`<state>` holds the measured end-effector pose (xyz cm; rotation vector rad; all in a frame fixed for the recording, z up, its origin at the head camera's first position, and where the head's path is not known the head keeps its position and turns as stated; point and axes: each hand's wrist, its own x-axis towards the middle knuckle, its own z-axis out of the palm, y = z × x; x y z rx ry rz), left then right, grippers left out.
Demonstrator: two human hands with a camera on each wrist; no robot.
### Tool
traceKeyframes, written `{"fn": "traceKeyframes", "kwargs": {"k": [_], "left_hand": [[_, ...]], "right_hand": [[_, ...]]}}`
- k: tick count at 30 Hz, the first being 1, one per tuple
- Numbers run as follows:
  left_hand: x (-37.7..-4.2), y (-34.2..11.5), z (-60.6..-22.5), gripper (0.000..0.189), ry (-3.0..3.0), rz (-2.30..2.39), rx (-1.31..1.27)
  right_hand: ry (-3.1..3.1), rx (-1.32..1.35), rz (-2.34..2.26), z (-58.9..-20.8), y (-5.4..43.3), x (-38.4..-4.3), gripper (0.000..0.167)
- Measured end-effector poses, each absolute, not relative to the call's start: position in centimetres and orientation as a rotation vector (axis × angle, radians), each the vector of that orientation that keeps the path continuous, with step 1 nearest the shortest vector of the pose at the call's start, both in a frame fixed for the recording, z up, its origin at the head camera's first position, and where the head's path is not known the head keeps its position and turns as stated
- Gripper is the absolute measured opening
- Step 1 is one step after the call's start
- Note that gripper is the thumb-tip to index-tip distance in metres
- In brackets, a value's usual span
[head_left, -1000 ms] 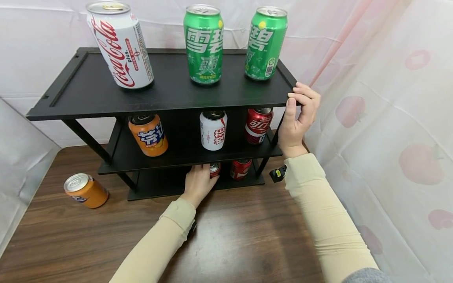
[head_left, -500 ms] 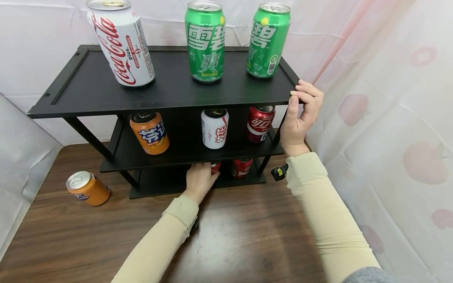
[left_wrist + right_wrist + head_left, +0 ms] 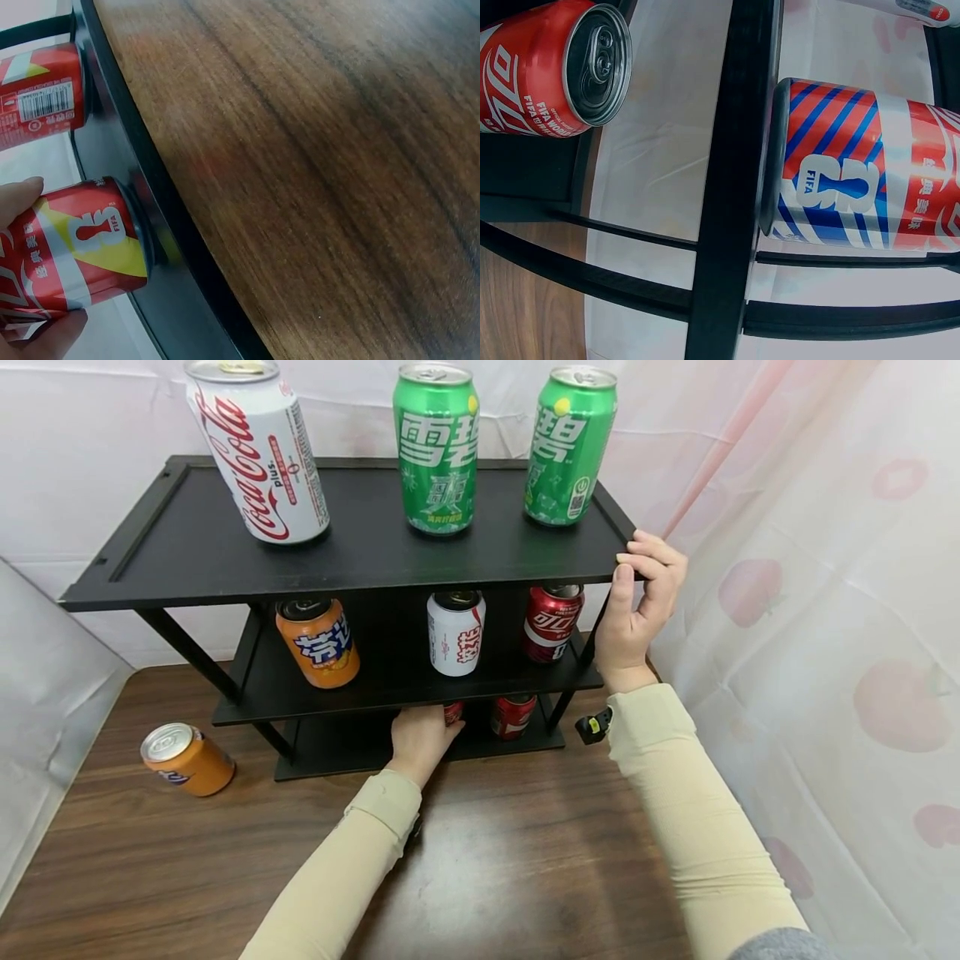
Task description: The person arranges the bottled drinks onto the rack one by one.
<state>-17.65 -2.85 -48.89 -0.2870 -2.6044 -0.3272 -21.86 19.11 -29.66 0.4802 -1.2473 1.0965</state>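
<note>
A black three-tier shelf [image 3: 360,564] stands on the wooden table. My left hand [image 3: 420,743] reaches into its bottom tier and grips a red Coca-Cola can [image 3: 82,251] with thumb and fingers on opposite sides. The base of that can is right at the shelf board in the left wrist view; in the head view most of it is hidden by the hand and the middle tier. To its right stands another red can [image 3: 513,718]. My right hand [image 3: 637,610] holds the top tier's right front corner, fingers over the edge and thumb at the front.
Up top stand a white Coca-Cola can [image 3: 262,460] and two green Sprite cans [image 3: 438,452]. The middle tier bears an orange Fanta can [image 3: 318,643], a white can [image 3: 456,635] and a red can [image 3: 553,622]. Another orange can [image 3: 191,760] lies tilted on the table, left of the shelf.
My left hand and the red can in it have shifted slightly left on the bottom tier. The head view has tilted a little; my right hand keeps its hold on the corner.
</note>
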Motion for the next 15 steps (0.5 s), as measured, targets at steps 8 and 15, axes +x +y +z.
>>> {"fn": "traceKeyframes", "kwargs": {"k": [8, 15], "left_hand": [[-17.61, -2.90, -49.04, 0.048, -2.556, -0.298, -0.284], [-17.38, -2.76, -48.96, 0.044, -2.586, -0.327, -0.258]], "right_hand": [[-1.246, 0.480, 1.095, -29.70, 19.11, -21.87, 0.033], [-1.245, 0.475, 1.099, -29.64, 19.02, -21.79, 0.033]]}}
